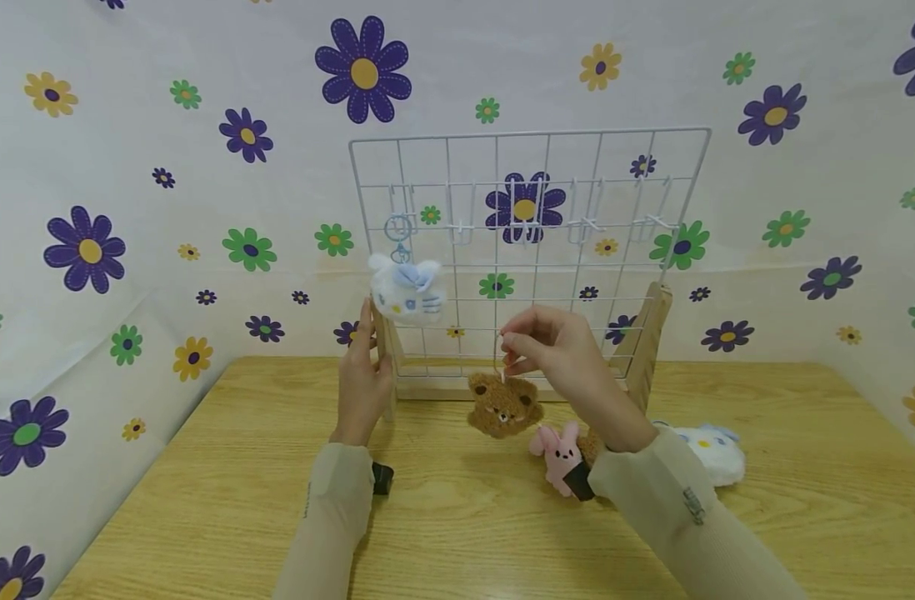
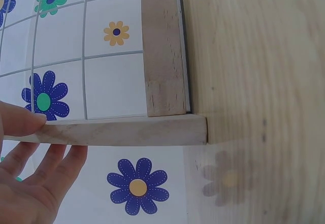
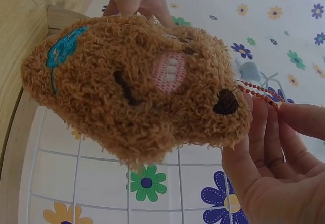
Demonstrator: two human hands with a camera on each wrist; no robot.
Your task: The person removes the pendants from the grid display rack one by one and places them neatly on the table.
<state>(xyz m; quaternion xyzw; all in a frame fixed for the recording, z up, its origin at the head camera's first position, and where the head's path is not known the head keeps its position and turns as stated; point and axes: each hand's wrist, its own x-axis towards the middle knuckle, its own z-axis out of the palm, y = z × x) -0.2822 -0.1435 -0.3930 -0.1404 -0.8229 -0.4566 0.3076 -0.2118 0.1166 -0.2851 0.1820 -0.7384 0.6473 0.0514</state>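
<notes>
My right hand (image 1: 551,350) pinches the reddish ball chain (image 3: 259,91) of a brown bear plush keychain (image 1: 505,407), which hangs in front of the lower part of a white wire grid rack (image 1: 497,265). In the right wrist view, the fuzzy plush shows a pink patch and teal stitching. My left hand (image 1: 362,379) grips the rack's left wooden post (image 2: 127,131), thumb on one side and fingers on the other. Above that hand, a white cat plush keychain (image 1: 407,289) with a blue bow hangs by its ring from the leftmost hook.
Several white hooks (image 1: 583,223) run along the grid to the right. On the wooden table (image 1: 225,492) lie a pink rabbit plush (image 1: 560,458) and a white plush (image 1: 716,454). A brown plush (image 1: 591,446) is partly hidden by my right arm. Flower-patterned cloth (image 1: 277,75) stands behind.
</notes>
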